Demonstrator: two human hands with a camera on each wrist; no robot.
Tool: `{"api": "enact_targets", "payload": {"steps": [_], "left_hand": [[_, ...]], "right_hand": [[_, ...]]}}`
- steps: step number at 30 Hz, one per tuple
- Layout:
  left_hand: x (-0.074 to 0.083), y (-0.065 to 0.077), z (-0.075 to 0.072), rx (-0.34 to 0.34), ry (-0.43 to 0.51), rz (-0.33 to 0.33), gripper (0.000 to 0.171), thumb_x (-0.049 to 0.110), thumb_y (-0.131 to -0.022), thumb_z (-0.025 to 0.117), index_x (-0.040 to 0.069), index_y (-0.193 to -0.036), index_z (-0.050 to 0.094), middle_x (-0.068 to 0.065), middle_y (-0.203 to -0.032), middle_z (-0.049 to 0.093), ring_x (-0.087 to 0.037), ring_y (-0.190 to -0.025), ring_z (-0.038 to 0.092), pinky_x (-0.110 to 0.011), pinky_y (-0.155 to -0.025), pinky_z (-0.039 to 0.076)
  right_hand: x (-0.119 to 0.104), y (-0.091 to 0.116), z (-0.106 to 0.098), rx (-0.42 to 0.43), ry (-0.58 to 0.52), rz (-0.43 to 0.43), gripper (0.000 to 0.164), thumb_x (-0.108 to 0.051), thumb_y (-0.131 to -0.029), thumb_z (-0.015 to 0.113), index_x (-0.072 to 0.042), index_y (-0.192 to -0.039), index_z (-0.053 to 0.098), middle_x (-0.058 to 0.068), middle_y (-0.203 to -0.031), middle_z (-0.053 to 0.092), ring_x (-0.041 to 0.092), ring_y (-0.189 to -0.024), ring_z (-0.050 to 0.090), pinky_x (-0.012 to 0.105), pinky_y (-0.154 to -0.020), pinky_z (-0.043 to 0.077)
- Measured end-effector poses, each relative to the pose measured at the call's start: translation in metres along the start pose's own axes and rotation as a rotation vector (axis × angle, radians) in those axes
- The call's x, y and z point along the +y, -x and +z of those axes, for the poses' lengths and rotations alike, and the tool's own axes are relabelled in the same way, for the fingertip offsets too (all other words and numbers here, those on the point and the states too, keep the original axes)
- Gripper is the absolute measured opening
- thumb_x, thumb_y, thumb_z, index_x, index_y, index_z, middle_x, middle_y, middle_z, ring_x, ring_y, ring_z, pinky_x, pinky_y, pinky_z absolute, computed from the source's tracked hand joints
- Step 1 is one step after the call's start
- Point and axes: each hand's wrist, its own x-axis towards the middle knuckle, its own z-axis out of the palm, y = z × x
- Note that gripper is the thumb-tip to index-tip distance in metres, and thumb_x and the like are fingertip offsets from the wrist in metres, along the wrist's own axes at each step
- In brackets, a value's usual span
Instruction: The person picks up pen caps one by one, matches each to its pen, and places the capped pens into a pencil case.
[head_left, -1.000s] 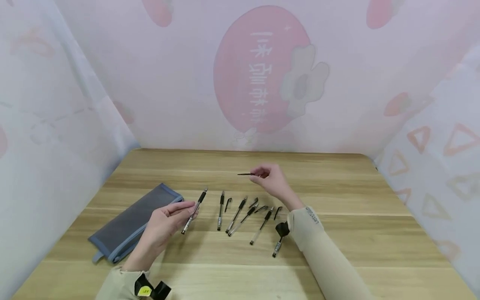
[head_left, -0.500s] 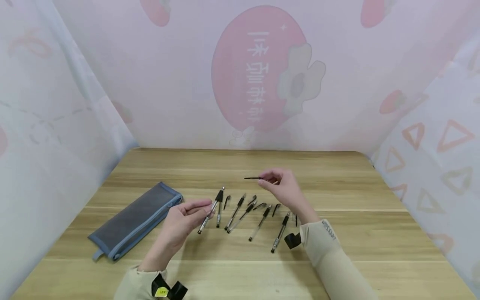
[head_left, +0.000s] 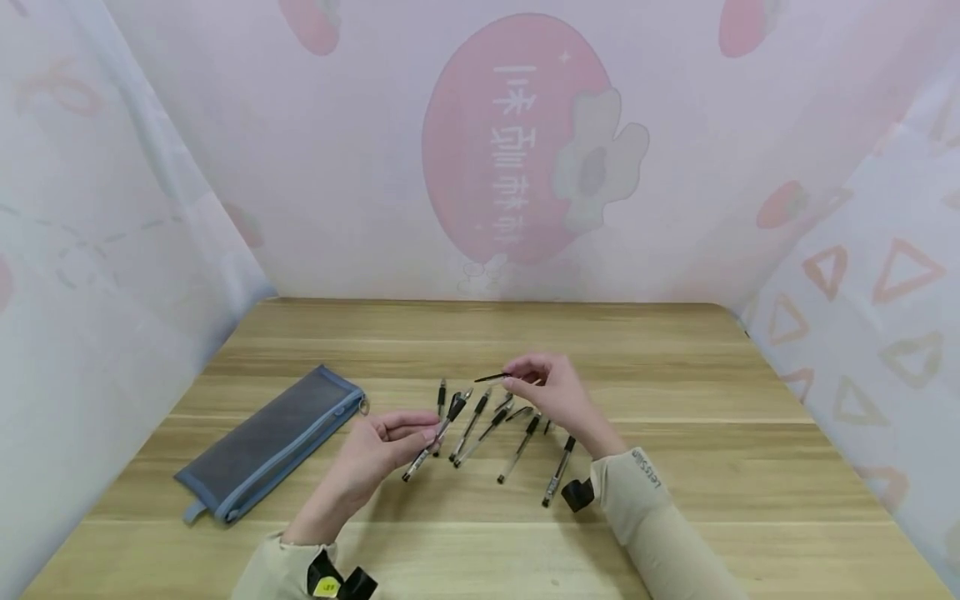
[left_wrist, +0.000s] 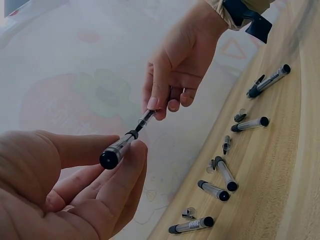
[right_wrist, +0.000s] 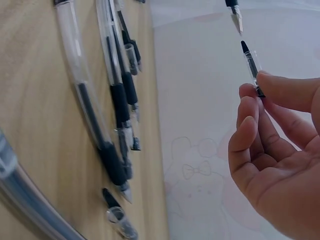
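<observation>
My left hand (head_left: 382, 457) pinches an uncapped gel pen (head_left: 456, 408) by its barrel, its tip pointing up and away to the right. Thumb and fingertips of my right hand (head_left: 555, 396) hold a clear pen cap with a black clip (head_left: 491, 377), just beyond that tip. A small gap separates the bare pen tip (right_wrist: 237, 21) from the cap (right_wrist: 252, 65) in the right wrist view. Below the hands, several more uncapped gel pens (head_left: 517, 450) lie on the wooden table, with loose caps (head_left: 519, 412) near their tips.
A grey mesh pencil case (head_left: 262, 442) with blue trim lies at the left, its zipper facing the pens. The wooden table (head_left: 675, 500) ends at the back against a pale curtain (head_left: 337, 183) with pink prints, which also hangs at both sides.
My left hand has carried the pen to the right, over the lying pens. The right hand went right, then came back lower with the cap. Pen tip and cap are now nearer each other.
</observation>
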Motion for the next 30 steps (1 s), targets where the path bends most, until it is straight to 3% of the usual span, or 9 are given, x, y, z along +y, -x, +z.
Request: {"api": "enact_targets", "payload": {"steps": [8, 16, 21, 25, 30], "left_hand": [[0.002, -0.001, 0.001, -0.053, -0.042, 0.023, 0.039, 0.001, -0.091, 0.069, -0.015, -0.124, 0.057, -0.027, -0.117, 0.064, -0.025, -0.100, 0.068, -0.029, -0.086, 0.054], [0.001, 0.004, 0.001, -0.064, -0.044, -0.011, 0.039, 0.001, -0.090, 0.070, -0.015, -0.124, 0.058, -0.026, -0.116, 0.065, -0.024, -0.099, 0.068, -0.029, -0.087, 0.053], [0.003, 0.004, 0.001, -0.066, -0.105, -0.003, 0.040, 0.005, -0.089, 0.073, -0.011, -0.123, 0.061, -0.019, -0.113, 0.068, -0.026, -0.102, 0.067, -0.030, -0.087, 0.053], [0.003, 0.004, 0.001, -0.081, -0.099, -0.007, 0.039, 0.004, -0.089, 0.073, -0.011, -0.123, 0.061, -0.018, -0.114, 0.068, -0.028, -0.102, 0.067, -0.032, -0.087, 0.053], [0.004, 0.006, -0.001, -0.076, -0.077, 0.047, 0.036, 0.002, -0.089, 0.071, -0.013, -0.121, 0.061, -0.021, -0.114, 0.067, -0.030, -0.103, 0.067, -0.037, -0.088, 0.054]], "right_hand": [[-0.003, 0.000, 0.009, -0.018, 0.032, -0.024, 0.016, -0.010, -0.090, 0.074, -0.010, -0.105, 0.073, 0.002, -0.093, 0.069, 0.030, -0.084, 0.064, 0.035, -0.068, 0.054], [-0.002, 0.004, 0.018, -0.089, 0.082, -0.091, 0.018, -0.010, -0.090, 0.073, -0.013, -0.108, 0.073, -0.003, -0.095, 0.069, 0.023, -0.083, 0.065, 0.033, -0.067, 0.055], [-0.003, 0.007, 0.018, -0.136, 0.037, -0.088, 0.017, -0.013, -0.091, 0.072, -0.017, -0.108, 0.074, -0.002, -0.094, 0.069, 0.024, -0.083, 0.065, 0.034, -0.068, 0.055], [0.000, 0.011, 0.015, -0.177, -0.002, -0.044, 0.017, -0.014, -0.092, 0.072, -0.017, -0.108, 0.073, 0.004, -0.095, 0.069, 0.026, -0.085, 0.064, 0.035, -0.071, 0.055], [-0.001, 0.022, 0.019, -0.184, -0.169, 0.029, 0.020, -0.006, -0.091, 0.071, -0.003, -0.110, 0.068, 0.017, -0.097, 0.068, 0.041, -0.089, 0.063, 0.050, -0.079, 0.055]]}}
